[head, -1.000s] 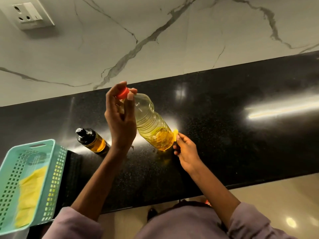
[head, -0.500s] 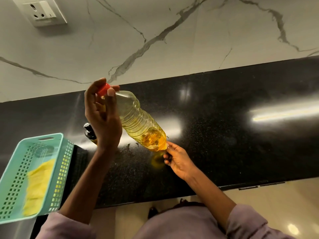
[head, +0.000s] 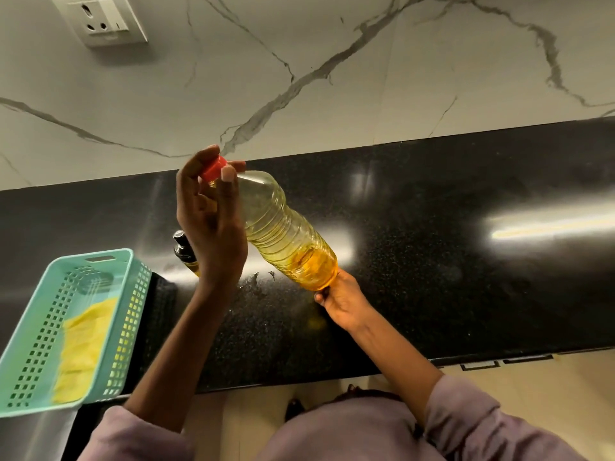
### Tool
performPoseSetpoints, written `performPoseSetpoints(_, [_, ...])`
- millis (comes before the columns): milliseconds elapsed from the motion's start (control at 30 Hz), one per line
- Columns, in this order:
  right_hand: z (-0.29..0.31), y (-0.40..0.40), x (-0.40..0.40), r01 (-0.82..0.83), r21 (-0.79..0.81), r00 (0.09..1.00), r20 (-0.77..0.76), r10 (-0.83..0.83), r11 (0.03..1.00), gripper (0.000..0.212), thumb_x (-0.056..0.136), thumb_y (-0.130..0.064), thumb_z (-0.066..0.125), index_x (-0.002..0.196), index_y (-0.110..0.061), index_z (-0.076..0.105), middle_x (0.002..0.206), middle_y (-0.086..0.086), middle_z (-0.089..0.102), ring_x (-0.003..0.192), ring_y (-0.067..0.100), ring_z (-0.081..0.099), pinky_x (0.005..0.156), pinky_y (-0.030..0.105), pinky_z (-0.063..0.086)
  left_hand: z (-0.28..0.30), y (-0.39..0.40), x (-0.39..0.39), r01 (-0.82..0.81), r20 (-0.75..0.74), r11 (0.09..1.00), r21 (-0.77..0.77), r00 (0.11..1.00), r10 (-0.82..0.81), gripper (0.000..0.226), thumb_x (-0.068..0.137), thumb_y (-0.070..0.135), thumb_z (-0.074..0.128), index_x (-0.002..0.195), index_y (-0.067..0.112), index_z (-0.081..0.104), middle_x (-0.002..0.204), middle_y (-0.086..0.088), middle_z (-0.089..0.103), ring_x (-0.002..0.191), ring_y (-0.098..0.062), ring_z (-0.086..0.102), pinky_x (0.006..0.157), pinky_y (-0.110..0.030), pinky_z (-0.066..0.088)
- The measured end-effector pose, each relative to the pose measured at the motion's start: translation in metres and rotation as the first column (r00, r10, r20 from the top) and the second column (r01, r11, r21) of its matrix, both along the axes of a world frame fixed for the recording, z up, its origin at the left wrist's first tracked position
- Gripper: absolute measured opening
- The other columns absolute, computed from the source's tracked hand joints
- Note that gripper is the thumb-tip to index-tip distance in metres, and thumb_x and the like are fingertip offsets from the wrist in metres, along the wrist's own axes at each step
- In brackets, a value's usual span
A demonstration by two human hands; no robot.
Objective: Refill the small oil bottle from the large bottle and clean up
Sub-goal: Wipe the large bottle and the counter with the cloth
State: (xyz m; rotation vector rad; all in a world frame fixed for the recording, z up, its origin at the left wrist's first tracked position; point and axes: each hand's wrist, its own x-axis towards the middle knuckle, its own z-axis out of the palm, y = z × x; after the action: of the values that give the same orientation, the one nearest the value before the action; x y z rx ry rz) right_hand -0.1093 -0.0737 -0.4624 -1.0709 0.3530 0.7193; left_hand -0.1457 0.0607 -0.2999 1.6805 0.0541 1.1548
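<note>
The large clear ribbed bottle (head: pixel 283 231) hangs tilted above the black counter, neck up-left, with yellow oil pooled at its low end. My left hand (head: pixel 209 224) pinches its red cap (head: pixel 213 169) between thumb and fingertips. My right hand (head: pixel 342 302) grips the bottle's base from below. The small oil bottle (head: pixel 184 252), dark-topped with amber oil, stands on the counter behind my left wrist and is mostly hidden.
A teal perforated basket (head: pixel 129 281) holding a yellow cloth (head: pixel 83 347) sits at the left counter edge. The black counter (head: pixel 466 277) shows small specks near the middle. A marble wall with a socket (head: pixel 100 19) runs behind.
Both hands have lifted the large bottle off the counter and carried it a little left, in front of the small bottle. The left fingers stay on the red cap.
</note>
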Motion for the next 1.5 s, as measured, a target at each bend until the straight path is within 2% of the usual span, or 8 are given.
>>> performPoseSetpoints(167, [-0.001, 0.011, -0.014, -0.185, -0.042, 0.983, 0.013, 0.186, 0.982, 0.026, 0.092, 0.000, 0.052, 0.075, -0.018, 0.060, 0.057, -0.005, 0.055, 0.046, 0.002, 0.045, 0.045, 0.017, 0.035, -0.001, 0.014, 0.000, -0.036, 0.034, 0.998, 0.042, 0.999, 0.035, 0.025, 0.098, 0.005, 0.047, 0.121, 0.000, 0.045, 0.100, -0.029, 0.062, 0.094, -0.035, 0.066, 0.078, -0.026, 0.049])
performPoseSetpoints(367, [-0.013, -0.004, -0.030, -0.295, 0.081, 0.955, 0.008, 0.295, 0.952, 0.012, 0.091, -0.006, 0.055, 0.093, -0.012, 0.066, 0.070, 0.000, 0.058, 0.051, 0.005, 0.048, 0.047, 0.019, 0.038, -0.009, 0.032, 0.003, -0.096, -0.021, 0.995, -0.025, 0.995, 0.095, 0.024, 0.096, 0.013, 0.052, 0.119, 0.003, 0.049, 0.105, -0.030, 0.061, 0.096, -0.029, 0.066, 0.084, -0.029, 0.051])
performPoseSetpoints(567, [-0.014, -0.019, -0.033, -0.209, 0.221, 0.975, -0.027, 0.220, 0.953, 0.016, 0.089, -0.006, 0.052, 0.102, -0.009, 0.062, 0.069, 0.002, 0.065, 0.054, 0.009, 0.055, 0.048, 0.021, 0.044, -0.026, 0.054, 0.021, -0.156, -0.067, 0.987, -0.024, 0.986, 0.154, 0.023, 0.094, 0.030, 0.057, 0.116, 0.022, 0.053, 0.110, -0.019, 0.064, 0.102, -0.028, 0.065, 0.089, -0.041, 0.053])
performPoseSetpoints(800, [-0.014, -0.020, -0.029, -0.129, 0.357, 0.981, -0.092, 0.172, 0.925, 0.022, 0.088, -0.014, 0.051, 0.108, -0.007, 0.057, 0.111, 0.020, 0.067, 0.076, 0.019, 0.071, 0.058, 0.025, 0.055, -0.042, 0.079, 0.057, -0.151, -0.090, 0.982, 0.114, 0.983, 0.161, 0.025, 0.095, 0.023, 0.057, 0.117, 0.014, 0.053, 0.106, -0.004, 0.064, 0.099, -0.015, 0.065, 0.086, -0.037, 0.055])
performPoseSetpoints(1033, [-0.010, -0.014, -0.027, 0.050, 0.413, 0.993, -0.117, -0.002, 0.909, 0.025, 0.081, -0.003, 0.052, 0.105, 0.000, 0.055, 0.099, 0.022, 0.069, 0.071, 0.020, 0.070, 0.060, 0.026, 0.058, -0.056, 0.095, 0.074, -0.144, -0.134, 0.968, 0.205, 0.976, 0.173, 0.031, 0.095, 0.023, 0.057, 0.118, 0.003, 0.055, 0.103, -0.004, 0.064, 0.092, -0.009, 0.062, 0.081, -0.025, 0.053])
performPoseSetpoints(1167, [-0.009, -0.010, -0.027, 0.120, 0.410, 0.991, -0.109, -0.082, 0.904, 0.038, 0.079, 0.002, 0.053, 0.116, -0.002, 0.055, 0.092, 0.018, 0.068, 0.077, 0.023, 0.071, 0.065, 0.029, 0.059, -0.066, 0.102, 0.076, -0.120, -0.161, 0.955, 0.270, 0.973, 0.168, 0.033, 0.095, 0.023, 0.056, 0.118, 0.000, 0.055, 0.107, -0.014, 0.065, 0.096, -0.011, 0.060, 0.083, -0.024, 0.051])
performPoseSetpoints(1267, [-0.007, -0.005, -0.028, 0.147, 0.380, 0.987, -0.111, -0.113, 0.913, 0.028, 0.081, 0.004, 0.051, 0.108, 0.000, 0.059, 0.085, 0.015, 0.071, 0.079, 0.024, 0.071, 0.067, 0.028, 0.059, -0.069, 0.105, 0.075, -0.117, -0.173, 0.954, 0.276, 0.970, 0.169, 0.033, 0.095, 0.023, 0.056, 0.118, 0.000, 0.055, 0.108, -0.016, 0.065, 0.097, -0.015, 0.060, 0.085, -0.024, 0.051])
performPoseSetpoints(1500, [-0.009, 0.003, -0.033, 0.263, 0.278, 0.964, -0.105, -0.242, 0.924, 0.012, 0.081, 0.009, 0.054, 0.089, 0.001, 0.058, 0.078, 0.016, 0.072, 0.071, 0.024, 0.072, 0.065, 0.028, 0.060, -0.071, 0.113, 0.073, -0.095, -0.245, 0.967, 0.238, 0.957, 0.155, 0.035, 0.094, 0.029, 0.056, 0.121, 0.007, 0.053, 0.114, -0.014, 0.063, 0.105, -0.023, 0.060, 0.090, -0.043, 0.050])
